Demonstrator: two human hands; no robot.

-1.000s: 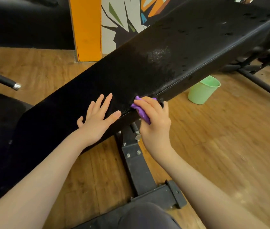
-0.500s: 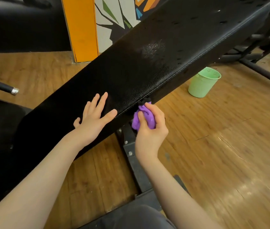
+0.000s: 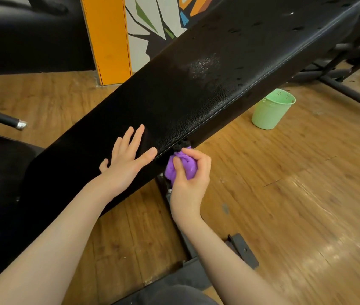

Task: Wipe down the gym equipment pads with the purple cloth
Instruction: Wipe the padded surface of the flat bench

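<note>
Purple cloth [image 3: 182, 167], bunched into a wad w/ no clear long axis, sits against bench pad [image 3: 207, 84] side edge, gripped by right hand [image 3: 189, 179]. Left hand [image 3: 128, 159] flat, fingers straight, on pad running lower-left to upper-right.

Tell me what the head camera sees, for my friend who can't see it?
The right hand grips a bunched purple cloth against the side edge of a long black pad. The left hand rests flat on top. A green bucket stands on the wooden floor behind.
</note>
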